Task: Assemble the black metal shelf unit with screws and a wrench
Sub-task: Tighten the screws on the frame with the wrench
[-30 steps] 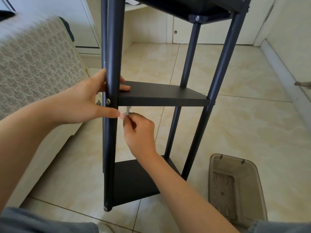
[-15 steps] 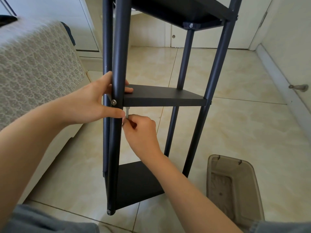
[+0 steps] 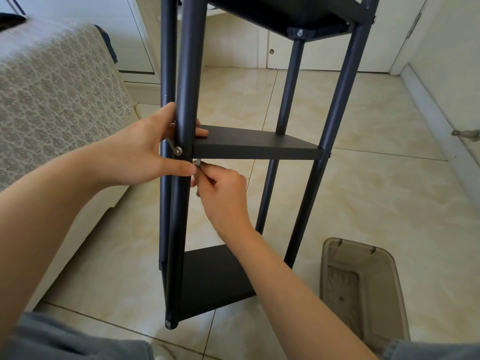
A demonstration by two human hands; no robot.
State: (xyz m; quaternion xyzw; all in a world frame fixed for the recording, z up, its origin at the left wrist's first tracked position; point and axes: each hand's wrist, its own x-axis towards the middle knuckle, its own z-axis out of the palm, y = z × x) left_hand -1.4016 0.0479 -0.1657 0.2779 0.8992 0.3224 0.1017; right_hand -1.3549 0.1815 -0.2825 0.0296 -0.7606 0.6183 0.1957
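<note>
Two hands at the black shelf unit, which stands upright | your left hand grips its front post, thumb just under the screw, fingertips on the corner of the middle shelf; | your right hand pinches the small wrench just beneath that shelf, beside the post

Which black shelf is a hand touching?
The middle black metal shelf. The left hand, gripping the black front pole, lays a fingertip on its near corner; the top shelf and bottom shelf go untouched.
</note>
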